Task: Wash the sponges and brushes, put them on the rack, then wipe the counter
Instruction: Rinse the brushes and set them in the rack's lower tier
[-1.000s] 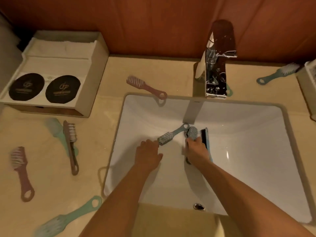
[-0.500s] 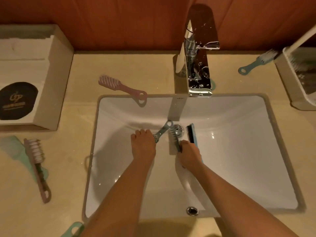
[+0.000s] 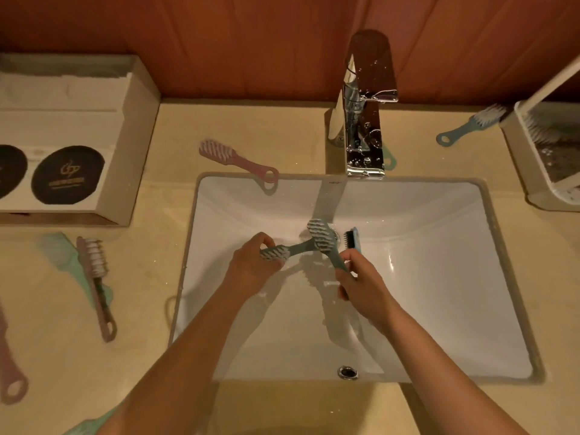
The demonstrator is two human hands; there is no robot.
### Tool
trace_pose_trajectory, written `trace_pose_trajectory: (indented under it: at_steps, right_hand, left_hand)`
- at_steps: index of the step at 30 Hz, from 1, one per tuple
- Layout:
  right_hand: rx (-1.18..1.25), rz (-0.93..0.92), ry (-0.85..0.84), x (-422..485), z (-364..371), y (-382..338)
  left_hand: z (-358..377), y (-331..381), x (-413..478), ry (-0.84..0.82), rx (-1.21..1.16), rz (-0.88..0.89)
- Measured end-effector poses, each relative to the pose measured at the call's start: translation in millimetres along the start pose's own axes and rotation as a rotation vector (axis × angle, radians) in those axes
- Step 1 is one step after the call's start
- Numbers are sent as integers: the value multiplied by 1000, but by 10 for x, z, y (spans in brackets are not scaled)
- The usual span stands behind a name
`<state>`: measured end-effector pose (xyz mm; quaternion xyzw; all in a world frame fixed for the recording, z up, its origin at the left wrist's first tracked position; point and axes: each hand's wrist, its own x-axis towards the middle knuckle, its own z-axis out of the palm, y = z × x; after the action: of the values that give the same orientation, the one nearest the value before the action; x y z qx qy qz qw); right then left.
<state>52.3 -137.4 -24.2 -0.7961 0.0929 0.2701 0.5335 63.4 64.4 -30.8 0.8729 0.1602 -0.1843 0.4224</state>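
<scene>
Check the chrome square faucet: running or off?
Running. A flat sheet of water falls from the chrome faucet spout into the white sink, landing on the grey-blue brush held beneath it.

Head camera, looking steeply down over the sink

I have only this one wide-angle view, worn on the head, facing forward and down, close enough that both forearms rise from the bottom edge; the sink (image 3: pixel 439 293) fills the centre, the tap (image 3: pixel 365 120) stands at top centre against the wall, and the table (image 3: pixel 251 136) curves away toward the frame's left and right edges.
</scene>
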Motion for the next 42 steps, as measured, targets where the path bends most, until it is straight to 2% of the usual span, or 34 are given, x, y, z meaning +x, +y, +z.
trace_pose_trajectory:
  at_steps: [5, 11, 13, 17, 20, 24, 29, 33, 38, 42]
  right_hand:
    - [-40, -94, 73, -233, -86, -128]
    - [-286, -195, 131, -421, -137, -216]
    - [-261, -213, 151, -476, -131, -195]
    - [-89, -227, 211, -619, -186, -163]
    - [-82, -216, 181, -704, -221, -147]
    - [-93, -170, 130, -812, -377, -107]
    - [-33, -148, 113, -950, -663, -6]
    - [-60, -184, 187, -980, -977, 103]
    - [79, -253, 290, -1064, -1458, 114]
    - [132, -278, 274, -1146, -1901, 149]
  left_hand:
    - [-191, 112, -324, -5, -113, 64]
    - [-192, 309, -643, -11, -117, 188]
    - [-194, 396, -734, -9, -228, 214]
    - [-124, 627, -924, -9, -605, 183]
    - [3, 736, -1013, -34, -873, 107]
    - [188, 954, -1073, -64, -1009, 29]
    - [403, 1205, -1126, -81, -972, 36]
    - [592, 1419, -1183, -59, -771, 117]
    - [818, 1782, -1217, 19, -666, 151]
    - [967, 2081, -1214, -60, -574, 195]
